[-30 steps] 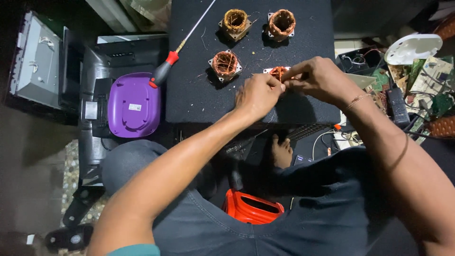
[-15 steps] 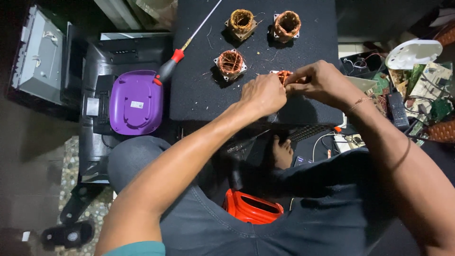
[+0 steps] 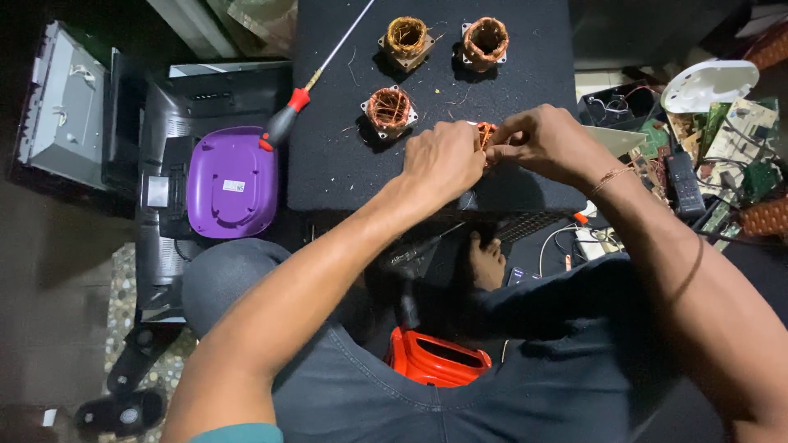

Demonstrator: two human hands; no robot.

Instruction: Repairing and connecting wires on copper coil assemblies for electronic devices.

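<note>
You hold a small copper coil (image 3: 486, 134) between both hands, low over the near edge of the black mat (image 3: 525, 74), so the mat can catch the loose bits of wire. Your left hand (image 3: 443, 160) is closed around the left side of the coil to keep it steady, and the fingers of your right hand (image 3: 546, 143) are pinched together on its right side, probably on a thin wire, though the wire itself is too small to see. Three other coils (image 3: 389, 109) lie further up the mat, well apart from your hands, likely set aside so they do not tangle. The long screwdriver (image 3: 316, 78) rests across the left edge of the mat, within reach. Left of the mat, on a dark monitor back, sits a purple case (image 3: 231, 182).
</note>
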